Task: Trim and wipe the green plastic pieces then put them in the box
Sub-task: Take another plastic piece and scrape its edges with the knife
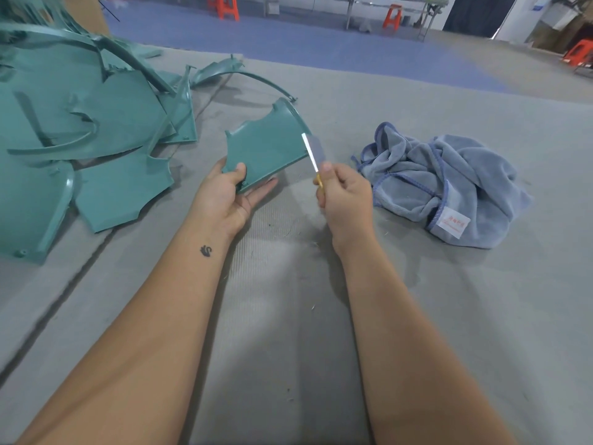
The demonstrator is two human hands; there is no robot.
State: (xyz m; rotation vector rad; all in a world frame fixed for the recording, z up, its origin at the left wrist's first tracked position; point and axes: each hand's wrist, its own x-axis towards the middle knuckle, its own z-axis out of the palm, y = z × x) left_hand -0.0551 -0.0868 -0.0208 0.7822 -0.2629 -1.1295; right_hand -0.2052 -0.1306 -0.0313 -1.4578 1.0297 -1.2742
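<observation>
A heap of green plastic pieces (80,123) covers the far left of the grey counter (288,316); a crumpled blue cloth (442,184) lies right; the left hand (229,194) grips one matte, fan-shaped green piece (266,146) with notched edges; the right hand (345,200) pinches a thin blade (310,152) against its right edge.

Both bare forearms reached forward from the bottom of the view, the left one angled in from the lower left, the right one rising more steeply from the lower right. The left hand (229,194) was turned palm up, its thumb pressed on top of the flat teal-green plastic panel (266,146) and its fingers spread beneath the near edge. A small dark tattoo marked the inner left wrist. The right hand (345,195) was curled closed around the thin yellow-handled blade (310,154), thumb up along it, the knuckles facing right.
</observation>
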